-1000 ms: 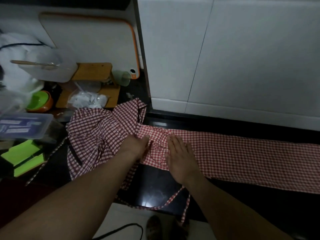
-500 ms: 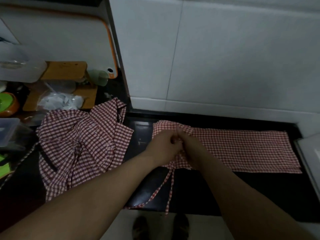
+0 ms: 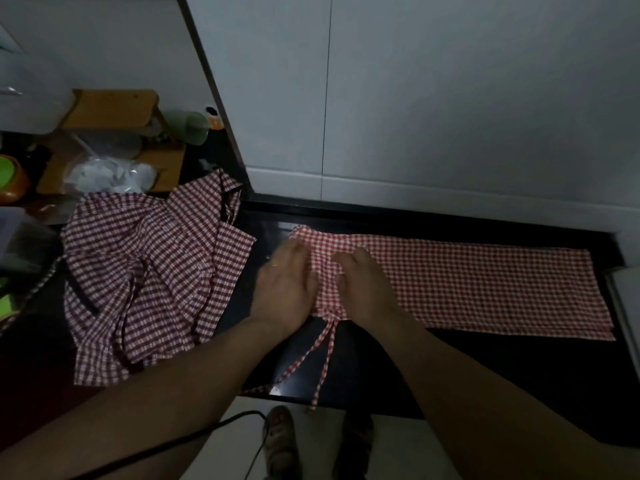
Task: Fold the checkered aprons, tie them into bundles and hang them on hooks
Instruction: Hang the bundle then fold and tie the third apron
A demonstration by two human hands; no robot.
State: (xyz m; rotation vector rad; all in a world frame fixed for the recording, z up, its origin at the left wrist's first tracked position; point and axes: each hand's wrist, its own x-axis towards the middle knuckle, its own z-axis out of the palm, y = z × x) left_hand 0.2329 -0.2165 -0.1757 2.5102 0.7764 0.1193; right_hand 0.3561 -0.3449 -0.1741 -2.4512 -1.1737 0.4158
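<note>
A bright red checkered apron lies folded into a long strip on the black counter. My left hand and my right hand rest side by side on its left end, fingers laid on the cloth, with the fabric bunched up between the thumbs. Two thin straps trail from that end over the counter's front edge. A second, darker red checkered apron sits crumpled in a heap to the left, untouched.
Behind the heap stand a wooden rack, a crinkled plastic bag, a pale green cup and an orange-green bowl. White wall tiles back the counter. A black cable hangs below, above my feet.
Both hands had pinched the apron's left end together; now they lie flatter on it, slightly apart. The view has shifted right, so the strip's far end shows fully.
</note>
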